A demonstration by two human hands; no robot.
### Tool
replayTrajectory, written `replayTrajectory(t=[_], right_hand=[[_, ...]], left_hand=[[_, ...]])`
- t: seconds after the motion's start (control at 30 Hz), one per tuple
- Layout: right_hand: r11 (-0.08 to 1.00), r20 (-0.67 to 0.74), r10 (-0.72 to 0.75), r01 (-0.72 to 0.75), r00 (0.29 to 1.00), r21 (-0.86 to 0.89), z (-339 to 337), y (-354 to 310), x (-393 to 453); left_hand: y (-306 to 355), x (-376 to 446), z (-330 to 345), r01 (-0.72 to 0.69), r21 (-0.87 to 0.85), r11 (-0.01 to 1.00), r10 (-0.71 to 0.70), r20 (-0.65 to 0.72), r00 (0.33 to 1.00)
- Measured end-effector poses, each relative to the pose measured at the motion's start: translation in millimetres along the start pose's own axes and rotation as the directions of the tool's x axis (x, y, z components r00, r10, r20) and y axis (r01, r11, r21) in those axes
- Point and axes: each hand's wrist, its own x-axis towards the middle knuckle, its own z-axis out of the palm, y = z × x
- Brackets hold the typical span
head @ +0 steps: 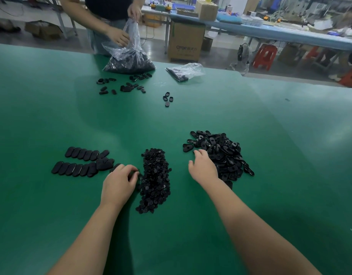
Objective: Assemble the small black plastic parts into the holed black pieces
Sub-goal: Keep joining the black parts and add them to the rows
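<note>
left hand (119, 181) fingers curled at the heap of small black plastic parts (155, 179) mid green bench (52, 116), can't tell if pinching one; right hand (203, 167) fingers spread on the pile of holed black oval pieces (224, 153); risk i see: grabbing several parts, scattering the heap.

A factory assembly floor is showing here: a green-matted worktop (52, 116), long benches, stacked cardboard boxes (186, 41) and plastic stools (264, 56) crowding the upper frame.
</note>
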Motion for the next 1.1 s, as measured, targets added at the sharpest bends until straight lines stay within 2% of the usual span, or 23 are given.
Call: replayTrajectory(t=[0.1, 0.2, 0.33, 0.43, 0.73, 1.1], right_hand=[[0.994, -0.010, -0.038, 0.037, 0.999, -0.105, -1, 1, 3], [0.989, -0.052, -0.094, 0.087, 0.994, -0.116, 0, -2, 3], [0.993, -0.046, -0.108, 0.105, 0.993, -0.057, 7, -5, 2], [0.997, -0.014, -0.062, 0.062, 0.998, 0.034, 8, -7, 1], [0.986, 0.052, 0.019, -0.027, 0.998, 0.165, 8, -3, -2], [0.993, 0.018, -0.035, 0.032, 0.999, 0.117, 6, 1, -17]], left_hand=[[0, 0, 0, 0.005, 0.002, 1.000, -0.005, 0.001, 1.000], [0, 0, 0, 0.005, 0.005, 1.000, -0.005, -0.006, 1.000], [1, 0, 0, 0.004, 0.003, 1.000, -0.004, -0.004, 1.000], [1, 0, -1, 0.010, 0.003, 1.000, -0.010, 0.000, 1.000], [2, -1, -1, 0.013, -0.002, 1.000, -0.013, 0.002, 1.000], [2, 0, 0, 0.022, -0.001, 1.000, -0.022, 0.012, 1.000]])
